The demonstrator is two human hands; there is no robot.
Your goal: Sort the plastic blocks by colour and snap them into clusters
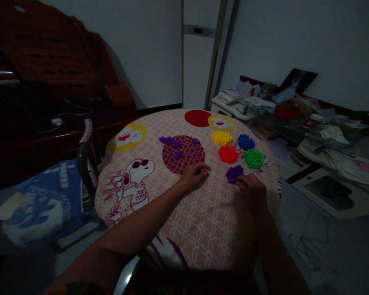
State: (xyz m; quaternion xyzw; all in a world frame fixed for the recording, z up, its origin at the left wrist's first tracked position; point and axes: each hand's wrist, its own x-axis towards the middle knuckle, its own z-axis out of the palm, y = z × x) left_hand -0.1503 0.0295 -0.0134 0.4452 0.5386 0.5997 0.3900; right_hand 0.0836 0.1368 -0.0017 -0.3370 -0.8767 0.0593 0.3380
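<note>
My right hand (252,190) covers the near edge of the purple pile (234,173), so I cannot tell whether my fingertips pinch a piece. My left hand (193,175) curls its fingers under, hiding what they touch. Both forearms run off the bottom edge. The clutter on the low table (290,112) is too dim to make out

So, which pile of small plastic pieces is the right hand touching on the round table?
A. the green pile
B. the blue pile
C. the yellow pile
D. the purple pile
D. The right hand has its fingertips at the purple pile, the pile nearest the person; the yellow pile, blue pile and green pile lie farther away, untouched.
</note>
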